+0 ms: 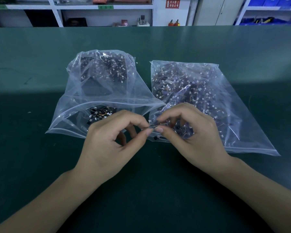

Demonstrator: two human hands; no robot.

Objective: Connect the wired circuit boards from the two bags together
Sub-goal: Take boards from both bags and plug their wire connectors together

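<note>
Nearest us, our left hand (111,140) and right hand (191,132) meet above the green bench (40,165), each pinching one end of what seems a small wired board pair (152,127), too tiny to read; we should line the plugs up square and press straight, never bending the wires; behind sit the left bag (97,91), mouth gaping, and the fuller right bag (208,91).

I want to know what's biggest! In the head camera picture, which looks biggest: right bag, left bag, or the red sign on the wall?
1. Right bag
2. Left bag, nearly as big, so that order is unsure.
3. Red sign, smallest, though it hangs far back.
</note>
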